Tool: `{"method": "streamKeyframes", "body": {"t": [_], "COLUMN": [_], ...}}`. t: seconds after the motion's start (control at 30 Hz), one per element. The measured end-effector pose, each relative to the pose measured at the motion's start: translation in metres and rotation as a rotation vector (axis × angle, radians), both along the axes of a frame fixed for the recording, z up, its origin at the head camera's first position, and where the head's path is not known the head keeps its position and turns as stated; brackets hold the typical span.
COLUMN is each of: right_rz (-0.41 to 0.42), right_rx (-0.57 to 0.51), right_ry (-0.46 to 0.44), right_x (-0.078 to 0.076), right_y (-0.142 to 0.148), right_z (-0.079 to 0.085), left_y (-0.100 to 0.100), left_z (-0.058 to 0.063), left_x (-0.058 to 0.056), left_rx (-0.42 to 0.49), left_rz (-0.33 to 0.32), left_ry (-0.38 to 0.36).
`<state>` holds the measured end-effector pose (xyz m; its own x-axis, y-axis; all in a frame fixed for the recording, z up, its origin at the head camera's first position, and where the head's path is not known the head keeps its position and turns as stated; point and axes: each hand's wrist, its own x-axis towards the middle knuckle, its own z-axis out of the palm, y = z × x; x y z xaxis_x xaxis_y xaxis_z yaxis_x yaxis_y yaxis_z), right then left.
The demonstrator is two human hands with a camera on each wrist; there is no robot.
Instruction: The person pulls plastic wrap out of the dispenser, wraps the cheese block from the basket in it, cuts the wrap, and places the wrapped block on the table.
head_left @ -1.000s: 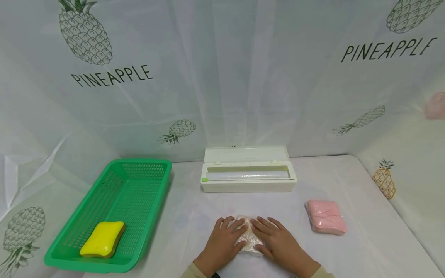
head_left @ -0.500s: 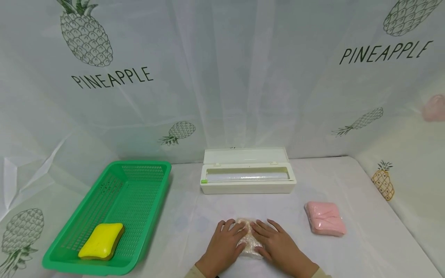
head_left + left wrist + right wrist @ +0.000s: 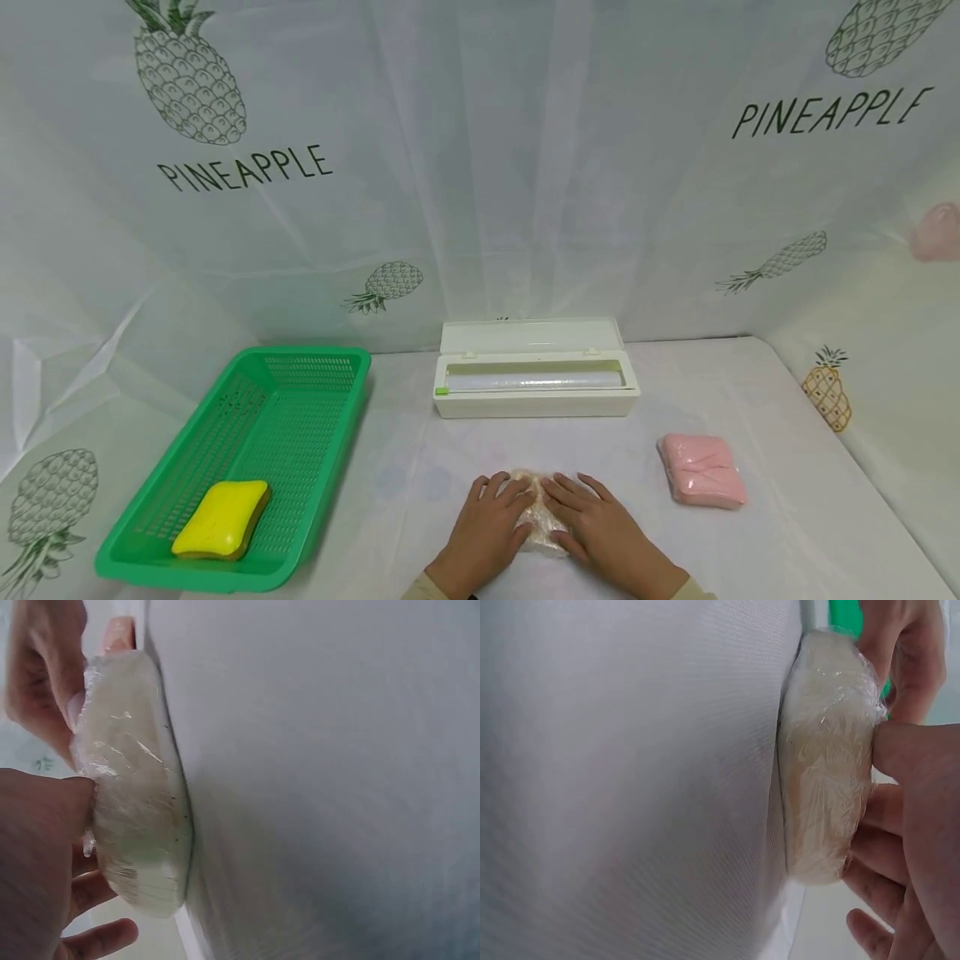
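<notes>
A cream-coloured, sponge-like block (image 3: 542, 523) wrapped in clear cling film lies flat on the white cloth, between my hands. My left hand (image 3: 487, 525) rests on its left part, fingers on top and thumb at the near edge. On the right part rests my right hand (image 3: 600, 525), its fingers spread and fairly straight. In the left wrist view the film on the wrapped block (image 3: 139, 787) looks crinkled along its upper edge, near both thumbs. The right wrist view shows the block's side (image 3: 829, 765) from the other end, with film gathered on it.
A white cling film dispenser (image 3: 536, 406) with its lid up stands behind the hands. At the left, a green basket (image 3: 330, 467) holds a yellow sponge (image 3: 220, 518). A pink wrapped block (image 3: 702, 471) lies at the right. A pineapple-print sheet (image 3: 525, 208) hangs behind.
Both hands stay on the wrapped block with almost no movement. The whole view shifts slightly with the head.
</notes>
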<state>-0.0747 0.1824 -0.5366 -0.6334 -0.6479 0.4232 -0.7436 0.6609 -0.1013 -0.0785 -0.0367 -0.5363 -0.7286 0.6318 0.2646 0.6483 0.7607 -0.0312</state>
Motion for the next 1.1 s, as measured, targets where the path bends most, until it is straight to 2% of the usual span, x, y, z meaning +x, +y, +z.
{"method": "streamKeyframes", "body": {"t": [0.2,0.27,0.37,0.47,0.6,0.7,0.83,0.97,1.03,1.1], "right_rz": [0.008,0.006,-0.032,-0.085,-0.078,-0.057,-0.069,-0.089,-0.095,-0.1], "right_rx": [-0.026,-0.031,-0.047,-0.101,-0.158,-0.176,-0.228,-0.309,-0.345,-0.382], "right_ry": [0.019,0.0,-0.05,-0.095,-0.132,-0.151,-0.179,-0.272,-0.331,-0.385], "right_x": [0.001,0.0,-0.002,-0.005,-0.01,-0.012,-0.013,-0.011,-0.009,-0.007], "right_y": [0.001,0.001,0.003,0.005,0.005,0.004,0.006,0.013,0.016,0.019], "right_z": [0.001,0.002,0.001,0.0,-0.002,-0.004,-0.004,0.0,0.005,0.01], "left_y": [-0.002,-0.002,-0.001,0.002,0.006,0.007,0.005,0.002,0.0,-0.002], "left_z": [0.002,0.004,0.006,0.007,0.006,0.005,0.003,0.001,0.0,0.0], "left_x": [0.004,0.007,0.01,0.014,0.015,0.015,0.014,0.012,0.012,0.011], "left_rx": [-0.01,0.004,0.052,0.039,-0.013,-0.005,0.086,0.271,0.384,0.509], "left_rz": [-0.007,-0.033,-0.093,-0.136,-0.136,-0.127,-0.135,-0.162,-0.169,-0.168], "left_ry": [0.047,0.065,0.052,0.044,0.082,0.097,0.062,0.003,-0.049,-0.155]}}
